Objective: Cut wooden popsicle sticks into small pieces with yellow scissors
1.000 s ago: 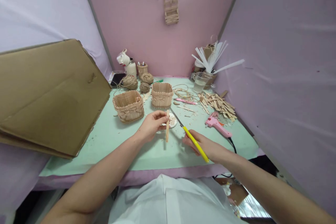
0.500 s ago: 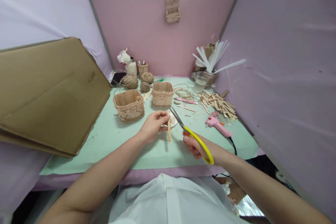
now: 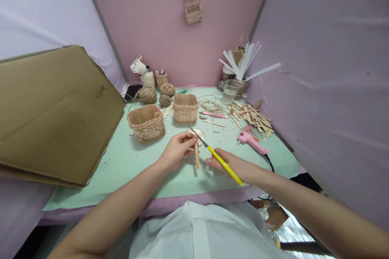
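Observation:
My left hand pinches a wooden craft stick upright above the green table. My right hand grips yellow-handled scissors; their blades are closed and cross the top of the stick beside my left fingertips. A small round disc lies on the table just behind the stick. Two woven stick baskets, one wide and one smaller, stand beyond my hands.
A big cardboard sheet leans over the table's left side. A pink glue gun with its cord lies at right, a heap of wooden sticks behind it. Twine balls, a plastic cup and white strips line the back wall.
The scissor blades, open half a second ago, have closed at the top of the stick. The stick now tilts slightly. The camera view has shifted a little.

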`<state>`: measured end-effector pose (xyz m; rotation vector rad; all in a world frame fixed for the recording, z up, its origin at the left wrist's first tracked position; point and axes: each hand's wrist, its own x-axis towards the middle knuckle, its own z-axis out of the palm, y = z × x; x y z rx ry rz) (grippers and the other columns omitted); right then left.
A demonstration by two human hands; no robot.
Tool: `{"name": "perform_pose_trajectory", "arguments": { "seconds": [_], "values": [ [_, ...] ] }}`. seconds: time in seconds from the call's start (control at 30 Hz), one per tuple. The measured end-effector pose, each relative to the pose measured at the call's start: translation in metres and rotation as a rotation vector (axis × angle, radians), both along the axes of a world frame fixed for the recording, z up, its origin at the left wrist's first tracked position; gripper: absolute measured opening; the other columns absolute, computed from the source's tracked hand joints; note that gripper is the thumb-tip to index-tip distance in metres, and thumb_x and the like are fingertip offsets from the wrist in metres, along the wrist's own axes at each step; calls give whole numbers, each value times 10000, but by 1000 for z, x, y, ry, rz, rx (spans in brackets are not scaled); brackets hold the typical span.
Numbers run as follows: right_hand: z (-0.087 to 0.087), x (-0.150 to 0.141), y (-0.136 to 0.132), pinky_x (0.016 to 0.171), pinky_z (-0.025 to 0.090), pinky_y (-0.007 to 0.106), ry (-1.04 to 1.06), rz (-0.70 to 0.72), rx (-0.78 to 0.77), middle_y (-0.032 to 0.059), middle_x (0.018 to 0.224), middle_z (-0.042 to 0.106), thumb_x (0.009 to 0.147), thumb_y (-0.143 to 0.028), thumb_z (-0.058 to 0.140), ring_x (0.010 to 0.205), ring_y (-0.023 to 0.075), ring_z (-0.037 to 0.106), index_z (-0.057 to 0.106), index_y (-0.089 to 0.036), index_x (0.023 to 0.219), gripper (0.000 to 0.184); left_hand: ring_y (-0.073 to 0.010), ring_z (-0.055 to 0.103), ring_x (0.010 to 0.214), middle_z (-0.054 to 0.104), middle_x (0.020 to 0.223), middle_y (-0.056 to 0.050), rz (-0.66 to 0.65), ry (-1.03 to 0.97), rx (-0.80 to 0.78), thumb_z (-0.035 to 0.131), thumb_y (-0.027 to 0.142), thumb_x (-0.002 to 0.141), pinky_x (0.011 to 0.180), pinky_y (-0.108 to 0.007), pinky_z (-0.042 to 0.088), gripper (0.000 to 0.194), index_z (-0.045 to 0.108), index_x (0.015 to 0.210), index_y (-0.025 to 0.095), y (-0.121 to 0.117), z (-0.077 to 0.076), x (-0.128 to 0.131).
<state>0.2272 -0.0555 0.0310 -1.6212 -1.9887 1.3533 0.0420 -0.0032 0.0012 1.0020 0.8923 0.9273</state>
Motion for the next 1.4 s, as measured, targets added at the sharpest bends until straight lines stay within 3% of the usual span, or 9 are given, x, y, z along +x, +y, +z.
{"name": "perform_pose_trajectory", "arguments": {
  "seconds": [0.33, 0.67, 1.0, 1.2, 1.4],
  "values": [
    [-11, 3, 0, 533, 332, 234, -12, 2, 28, -11, 704, 497, 742, -605, 502, 611, 123, 421, 431, -193, 779, 420, -113, 547, 670, 563, 718, 1, -20, -23, -36, 704, 335, 618, 611, -271, 513, 266, 575, 758, 150, -3, -4, 2],
    [9, -5, 3, 449, 275, 214, 41, -41, -134, -49, 571, 394, 717, -614, 506, 502, 83, 329, 429, -188, 699, 433, -93, 567, 623, 566, 670, -4, -53, -22, -134, 714, 279, 628, 612, -238, 518, 217, 593, 726, 128, 2, -7, 2],
    [-10, -4, 7, 362, 181, 189, 208, -77, -370, -61, 565, 290, 723, -649, 457, 457, 70, 202, 445, -213, 777, 440, -93, 579, 589, 582, 657, -28, -104, -15, -246, 678, 194, 669, 587, -209, 518, 118, 609, 707, 106, 8, -13, 2],
    [-12, -2, 6, 362, 193, 197, 209, -63, -359, -71, 534, 261, 701, -657, 477, 454, 71, 189, 460, -207, 793, 460, -83, 565, 560, 585, 619, -26, -93, -21, -296, 659, 143, 675, 585, -199, 515, 66, 606, 676, 104, 9, -13, 4],
    [-18, 2, 11, 336, 160, 212, 153, -11, -347, -63, 482, 245, 700, -626, 499, 416, 66, 181, 337, -208, 605, 458, -74, 565, 559, 587, 614, -23, -93, -20, -341, 640, 121, 689, 582, -176, 515, 29, 614, 691, 108, 11, -14, 5]
  ]
}}
